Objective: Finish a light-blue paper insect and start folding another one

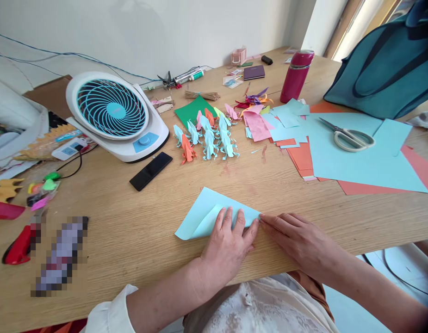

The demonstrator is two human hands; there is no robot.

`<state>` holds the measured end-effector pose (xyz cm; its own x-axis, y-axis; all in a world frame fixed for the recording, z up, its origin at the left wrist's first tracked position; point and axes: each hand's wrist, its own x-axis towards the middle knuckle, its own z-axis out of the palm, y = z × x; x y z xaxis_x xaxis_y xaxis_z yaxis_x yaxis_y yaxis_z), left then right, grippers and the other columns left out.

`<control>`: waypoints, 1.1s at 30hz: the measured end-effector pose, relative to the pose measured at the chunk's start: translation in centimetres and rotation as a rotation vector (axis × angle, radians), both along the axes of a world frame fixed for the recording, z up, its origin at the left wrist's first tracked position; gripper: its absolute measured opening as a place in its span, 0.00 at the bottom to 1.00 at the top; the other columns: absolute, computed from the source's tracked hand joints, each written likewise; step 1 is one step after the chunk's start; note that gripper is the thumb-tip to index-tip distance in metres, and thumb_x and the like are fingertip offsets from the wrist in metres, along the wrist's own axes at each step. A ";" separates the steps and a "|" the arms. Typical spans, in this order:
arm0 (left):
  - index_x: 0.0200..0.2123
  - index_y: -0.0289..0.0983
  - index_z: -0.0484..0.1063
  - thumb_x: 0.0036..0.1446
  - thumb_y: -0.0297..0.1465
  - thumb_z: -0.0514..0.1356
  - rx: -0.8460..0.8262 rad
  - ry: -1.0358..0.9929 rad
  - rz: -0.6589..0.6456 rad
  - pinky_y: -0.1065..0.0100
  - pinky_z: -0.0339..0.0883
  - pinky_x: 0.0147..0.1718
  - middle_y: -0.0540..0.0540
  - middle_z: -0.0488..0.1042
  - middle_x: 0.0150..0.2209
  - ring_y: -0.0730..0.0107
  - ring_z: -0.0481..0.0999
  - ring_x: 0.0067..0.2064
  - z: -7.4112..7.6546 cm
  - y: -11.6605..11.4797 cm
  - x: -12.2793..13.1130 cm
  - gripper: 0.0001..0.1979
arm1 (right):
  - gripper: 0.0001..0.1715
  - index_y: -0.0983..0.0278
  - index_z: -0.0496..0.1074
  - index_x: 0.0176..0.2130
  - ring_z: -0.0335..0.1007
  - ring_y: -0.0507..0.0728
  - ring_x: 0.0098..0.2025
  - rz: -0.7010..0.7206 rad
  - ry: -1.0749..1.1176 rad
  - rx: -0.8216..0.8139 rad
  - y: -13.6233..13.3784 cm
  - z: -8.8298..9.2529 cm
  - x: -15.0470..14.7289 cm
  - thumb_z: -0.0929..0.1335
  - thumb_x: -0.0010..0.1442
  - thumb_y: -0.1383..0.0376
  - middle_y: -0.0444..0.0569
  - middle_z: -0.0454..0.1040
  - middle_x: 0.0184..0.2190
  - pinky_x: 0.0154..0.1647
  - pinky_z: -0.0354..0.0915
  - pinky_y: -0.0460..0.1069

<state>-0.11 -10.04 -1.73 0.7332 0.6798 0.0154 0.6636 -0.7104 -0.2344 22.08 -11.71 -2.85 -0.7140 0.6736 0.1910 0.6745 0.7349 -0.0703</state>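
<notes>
My left hand [229,243], fingers spread, lies on the folded blue paper [208,201] on the desk [130,240], hiding part. My right hand [300,236] meets its corner; I cannot tell whether it grips.

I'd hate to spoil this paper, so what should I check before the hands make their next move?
1. Left hand on the light blue paper: ok.
2. Right hand at the paper's right corner: ok.
3. Fold pressed flat: not ok, it looks rounded at the left end.
4. Edges lined up under the fingers: cannot tell, partly covered.
5. Scissors away from both hands: ok.
6. Phone apart from the paper: ok.
</notes>
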 end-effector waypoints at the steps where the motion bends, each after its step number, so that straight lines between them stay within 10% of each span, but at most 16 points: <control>1: 0.64 0.43 0.61 0.62 0.46 0.56 0.005 -0.004 -0.001 0.46 0.60 0.58 0.36 0.69 0.59 0.43 0.70 0.59 -0.1 0.0 0.0 0.29 | 0.23 0.72 0.68 0.55 0.67 0.62 0.43 0.005 0.009 -0.005 0.1 0.2 0.0 0.62 0.61 0.74 0.62 0.69 0.56 0.46 0.66 0.58; 8: 0.64 0.42 0.61 0.61 0.45 0.59 0.005 -0.020 0.016 0.48 0.63 0.56 0.37 0.69 0.59 0.43 0.71 0.58 -0.3 -0.2 0.1 0.30 | 0.12 0.65 0.70 0.36 0.65 0.57 0.28 -0.086 0.141 -0.147 2.3 2.5 -2.2 0.60 0.64 0.74 0.50 0.73 0.28 0.33 0.64 0.53; 18: 0.61 0.42 0.62 0.59 0.46 0.60 -0.018 -0.045 0.039 0.47 0.58 0.59 0.38 0.69 0.56 0.45 0.69 0.59 -0.2 -0.1 0.2 0.30 | 0.25 0.66 0.63 0.62 0.64 0.60 0.61 0.315 0.356 -0.265 8.7 -0.8 -3.9 0.62 0.66 0.71 0.58 0.71 0.57 0.61 0.60 0.58; 33: 0.64 0.43 0.59 0.62 0.45 0.57 -0.114 -0.062 0.065 0.41 0.53 0.60 0.38 0.64 0.62 0.47 0.63 0.63 0.3 -0.7 -0.7 0.29 | 0.33 0.61 0.56 0.67 0.53 0.59 0.68 0.289 0.216 -0.308 9.2 -1.9 -3.2 0.64 0.65 0.66 0.55 0.60 0.66 0.68 0.46 0.62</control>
